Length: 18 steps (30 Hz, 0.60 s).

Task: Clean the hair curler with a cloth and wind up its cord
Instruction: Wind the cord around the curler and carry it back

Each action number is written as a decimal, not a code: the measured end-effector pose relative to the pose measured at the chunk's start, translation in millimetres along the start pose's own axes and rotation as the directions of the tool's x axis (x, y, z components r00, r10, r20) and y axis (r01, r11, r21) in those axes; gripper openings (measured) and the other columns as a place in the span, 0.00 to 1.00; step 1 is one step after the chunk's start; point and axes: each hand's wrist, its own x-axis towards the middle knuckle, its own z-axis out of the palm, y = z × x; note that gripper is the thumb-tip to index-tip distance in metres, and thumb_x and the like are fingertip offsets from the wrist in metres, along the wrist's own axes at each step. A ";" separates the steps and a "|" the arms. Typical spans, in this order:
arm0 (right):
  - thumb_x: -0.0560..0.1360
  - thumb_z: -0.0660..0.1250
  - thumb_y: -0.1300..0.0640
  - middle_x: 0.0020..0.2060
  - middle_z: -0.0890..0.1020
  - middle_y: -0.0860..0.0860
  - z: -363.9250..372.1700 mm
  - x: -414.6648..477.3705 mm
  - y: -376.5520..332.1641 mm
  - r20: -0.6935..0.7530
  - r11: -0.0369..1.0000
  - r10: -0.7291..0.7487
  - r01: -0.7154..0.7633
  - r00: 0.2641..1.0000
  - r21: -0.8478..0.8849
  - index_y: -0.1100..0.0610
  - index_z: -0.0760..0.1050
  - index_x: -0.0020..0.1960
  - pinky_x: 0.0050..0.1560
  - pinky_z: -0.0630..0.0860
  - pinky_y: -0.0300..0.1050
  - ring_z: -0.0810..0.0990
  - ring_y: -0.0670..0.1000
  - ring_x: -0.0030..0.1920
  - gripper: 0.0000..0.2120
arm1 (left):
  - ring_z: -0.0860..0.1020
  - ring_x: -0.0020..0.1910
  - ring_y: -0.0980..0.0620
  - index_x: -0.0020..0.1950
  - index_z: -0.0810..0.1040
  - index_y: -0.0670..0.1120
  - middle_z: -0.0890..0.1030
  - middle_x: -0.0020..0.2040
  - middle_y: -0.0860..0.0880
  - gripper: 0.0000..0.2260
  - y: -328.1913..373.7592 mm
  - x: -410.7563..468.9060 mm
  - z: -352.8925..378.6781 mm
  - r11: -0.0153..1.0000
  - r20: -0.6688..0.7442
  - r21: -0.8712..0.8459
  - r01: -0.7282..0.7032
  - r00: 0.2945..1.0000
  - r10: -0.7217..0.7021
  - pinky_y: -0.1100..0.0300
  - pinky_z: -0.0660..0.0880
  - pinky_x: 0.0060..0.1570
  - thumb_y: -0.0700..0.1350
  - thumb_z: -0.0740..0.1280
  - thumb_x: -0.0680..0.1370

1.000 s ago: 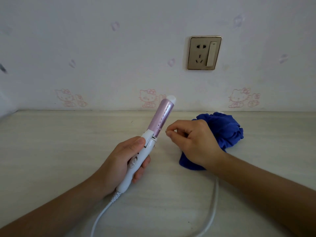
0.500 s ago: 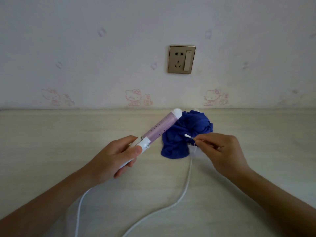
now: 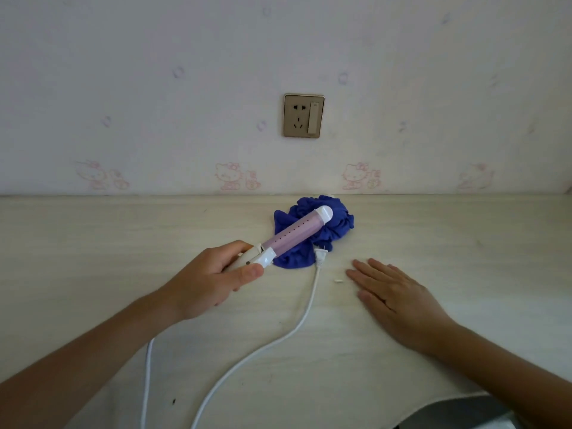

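1. Blue cloth (image 3: 339,226): crumpled in a heap on the pale wood-grain table (image 3: 93,243), close to the wall. It serves as the reference item for the entries below.

2. Hair curler (image 3: 294,235): white handle, lilac barrel with a row of small holes, rounded white tip. It is tilted, with the tip up and to the right. The barrel crosses in front of the cloth and the tip shows over the cloth's upper part. Whether the barrel touches the cloth cannot be told.

3. Left hand (image 3: 210,280): left of and nearer than the cloth. Its fingers and thumb are wrapped round the curler's handle in a firm grasp.

4. Cord (image 3: 297,323): white. One run drops from below the left wrist toward the near edge. A second run curves up across the table to the cloth.

5. Plug (image 3: 320,257): white and two-pronged. It lies on the table at the cloth's near edge, with its prongs pointing at the cloth.

6. Right hand (image 3: 399,298): right of and nearer than the cloth. It lies palm down on the table with straight fingers (image 3: 371,267) and grasps nothing.

7. White scrap (image 3: 338,280): small. It lies on the table between the plug and the right hand, just beside the fingertips.

8. Wall socket (image 3: 304,115): gold-framed with a rocker switch, on the wall above the cloth.
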 end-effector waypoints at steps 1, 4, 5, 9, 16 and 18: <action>0.83 0.45 0.37 0.80 0.52 0.33 -0.4 -1.2 -0.1 0.033 1.000 -0.004 0.004 0.999 -0.004 0.35 0.54 0.80 0.81 0.44 0.41 0.47 0.40 0.81 0.26 | 0.69 0.25 0.55 0.54 0.80 0.52 0.76 0.33 0.51 0.19 2.5 -0.7 0.4 1.000 -0.005 0.003 0.000 1.000 0.000 0.61 0.66 0.25 0.64 0.69 0.73; 0.82 0.46 0.34 0.81 0.48 0.36 -4.5 -1.9 -2.4 0.086 1.000 -0.021 0.019 0.996 0.021 0.39 0.49 0.82 0.81 0.40 0.42 0.42 0.39 0.81 0.31 | 0.69 0.25 0.57 0.54 0.80 0.54 0.77 0.33 0.54 0.18 10.4 -1.5 0.4 0.999 -0.010 0.039 -0.009 1.000 0.010 0.63 0.66 0.25 0.65 0.70 0.73; 0.81 0.49 0.34 0.82 0.49 0.37 -7.4 -1.6 -6.0 0.057 0.998 -0.019 0.016 0.998 0.062 0.42 0.50 0.83 0.81 0.40 0.42 0.42 0.39 0.81 0.32 | 0.69 0.25 0.57 0.54 0.80 0.56 0.77 0.34 0.55 0.16 13.5 -1.1 0.7 0.999 -0.009 0.050 -0.015 1.000 0.015 0.63 0.67 0.25 0.64 0.70 0.73; 0.78 0.64 0.35 0.73 0.71 0.35 -18.5 -0.6 -57.7 -0.260 0.876 0.110 0.030 0.959 0.482 0.42 0.72 0.72 0.75 0.59 0.35 0.64 0.33 0.74 0.26 | 0.70 0.26 0.57 0.54 0.79 0.60 0.78 0.35 0.56 0.11 26.5 2.3 3.3 0.997 -0.019 0.047 -0.059 0.998 0.060 0.63 0.67 0.26 0.62 0.70 0.75; 0.71 0.72 0.59 0.54 0.85 0.51 -26.9 33.2 -188.9 0.088 0.137 -0.208 -0.060 0.974 0.989 0.57 0.75 0.67 0.64 0.78 0.46 0.83 0.48 0.59 0.24 | 0.75 0.30 0.62 0.65 0.73 0.58 0.78 0.32 0.64 0.11 56.6 9.1 5.8 0.965 -0.064 0.168 -0.202 0.974 0.216 0.69 0.71 0.33 0.56 0.65 0.84; 0.72 0.69 0.64 0.52 0.84 0.55 -26.5 36.8 -208.6 0.115 -0.067 -0.288 -0.139 0.951 0.988 0.61 0.73 0.68 0.71 0.74 0.50 0.82 0.52 0.60 0.25 | 0.73 0.30 0.60 0.68 0.72 0.59 0.77 0.32 0.61 0.13 63.1 10.2 1.2 0.960 -0.080 0.170 -0.221 0.968 0.237 0.67 0.71 0.33 0.57 0.63 0.84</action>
